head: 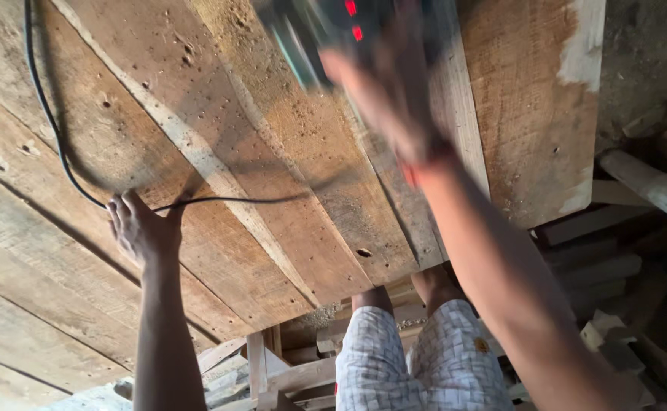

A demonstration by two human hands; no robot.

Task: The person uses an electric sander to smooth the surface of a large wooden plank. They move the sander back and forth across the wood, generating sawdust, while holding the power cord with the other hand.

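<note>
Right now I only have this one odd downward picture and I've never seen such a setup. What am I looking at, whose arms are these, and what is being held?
There is no machine here: a person is working with two bare hands. The single picture comes from a camera worn on that person's head, looking down, so both arms and the knees in checked shorts are the person's own.

The surface is a rough top of wide wooden planks, dusted with sawdust. The right hand grips a dark handheld power tool with red marks; it is blurred by motion, so its exact kind is unclear. The left hand rests on the planks, fingers at the tool's black cord, which loops across the wood. Whether they pinch it, I cannot tell. Offcuts of timber lie below and to the right.
</note>
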